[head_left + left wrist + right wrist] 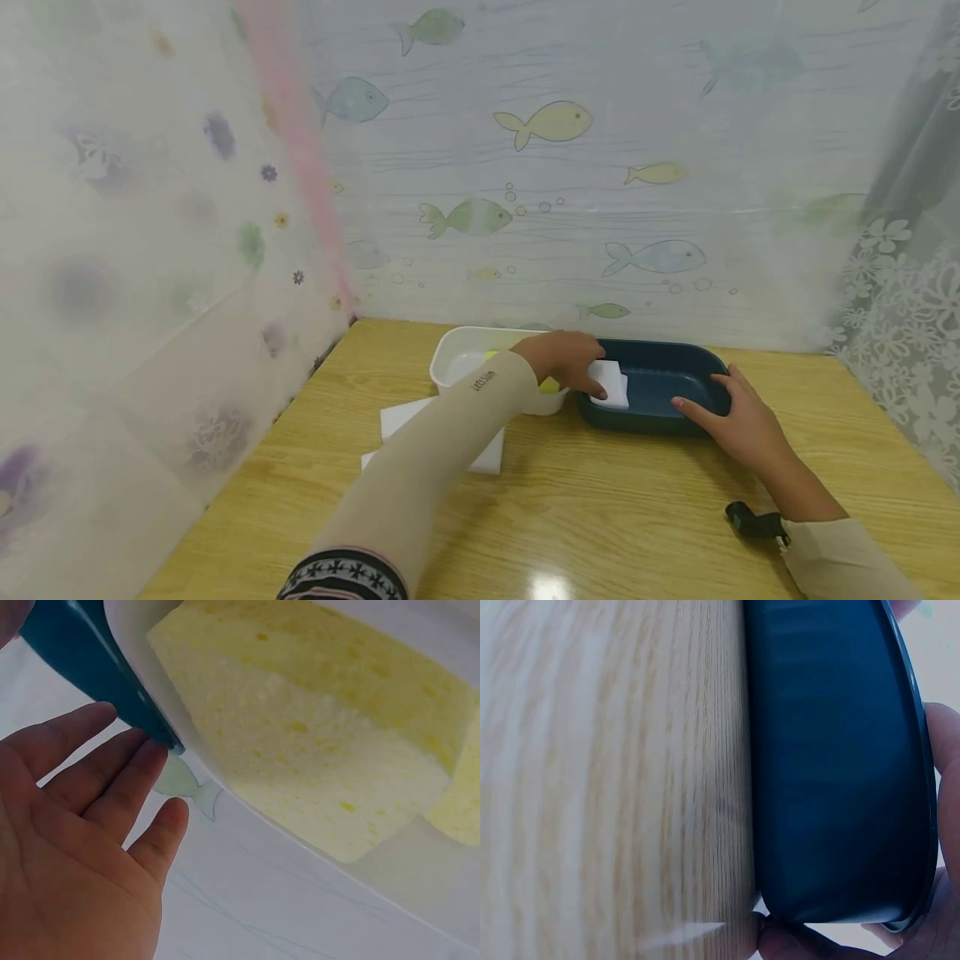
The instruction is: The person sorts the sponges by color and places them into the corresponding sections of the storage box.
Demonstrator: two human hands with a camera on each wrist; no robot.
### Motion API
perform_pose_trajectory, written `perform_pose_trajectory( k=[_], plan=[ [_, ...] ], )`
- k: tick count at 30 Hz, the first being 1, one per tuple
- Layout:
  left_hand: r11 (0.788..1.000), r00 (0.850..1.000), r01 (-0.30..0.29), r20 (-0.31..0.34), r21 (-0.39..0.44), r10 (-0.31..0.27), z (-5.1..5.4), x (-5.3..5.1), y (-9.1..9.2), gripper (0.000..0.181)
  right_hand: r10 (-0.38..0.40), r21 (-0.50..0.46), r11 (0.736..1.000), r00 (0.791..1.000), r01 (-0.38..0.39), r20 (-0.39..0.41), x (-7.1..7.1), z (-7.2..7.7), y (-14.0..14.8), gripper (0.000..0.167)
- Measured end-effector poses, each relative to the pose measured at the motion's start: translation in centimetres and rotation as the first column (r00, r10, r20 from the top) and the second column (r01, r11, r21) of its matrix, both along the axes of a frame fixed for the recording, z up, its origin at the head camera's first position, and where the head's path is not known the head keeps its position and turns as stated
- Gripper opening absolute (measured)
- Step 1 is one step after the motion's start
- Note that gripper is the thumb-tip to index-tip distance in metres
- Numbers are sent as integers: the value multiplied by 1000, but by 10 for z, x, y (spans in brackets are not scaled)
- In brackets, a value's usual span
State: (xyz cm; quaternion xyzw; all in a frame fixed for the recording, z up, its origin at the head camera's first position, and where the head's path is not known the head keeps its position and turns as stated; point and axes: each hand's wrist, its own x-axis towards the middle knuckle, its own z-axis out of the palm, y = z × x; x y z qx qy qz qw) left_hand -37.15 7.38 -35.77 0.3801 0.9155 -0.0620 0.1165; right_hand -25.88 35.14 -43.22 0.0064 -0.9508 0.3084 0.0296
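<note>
White foam-like block sits in the left end of the dark blue tub, looks like more than one layer. Left hand is over that end, arm reaching across the white tub, palm turned toward the tub's side; thumb overlaps the block in the head view, can't tell if it's touching. Left fingers nearly straight, slightly spread, no pinch visible. Right hand grips the blue tub's right end, thumb over the near rim, fingers bent round the end; forearm comes in from lower right. White tub is just left of the blue one, with yellow sponges inside. White slabs lie on the wood-grain table, partly behind the left sleeve. Fish-print curtain behind.
</note>
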Motion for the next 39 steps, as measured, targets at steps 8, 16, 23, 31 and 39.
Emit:
perform_pose_trajectory(
  k=[8,16,23,31,39],
  plan=[
    [998,1000,10,6,61,-10,3,5,-27,87,8,-1,1000,1000,-8,2,0,2,-4,112],
    [985,999,37,21,170,-41,5,23,-74,94,10,0,1000,1000,-10,11,-1,5,-6,112],
    [968,1000,-4,15,251,0,3,38,-123,96,5,5,1000,1000,-5,14,0,6,-4,112],
    [919,994,-106,41,380,97,0,50,-183,97,5,20,1000,1000,-5,15,-1,3,-1,112],
    [827,974,-226,99,514,204,-13,56,-249,94,10,38,999,1000,-10,15,-2,2,0,111]
  ],
)
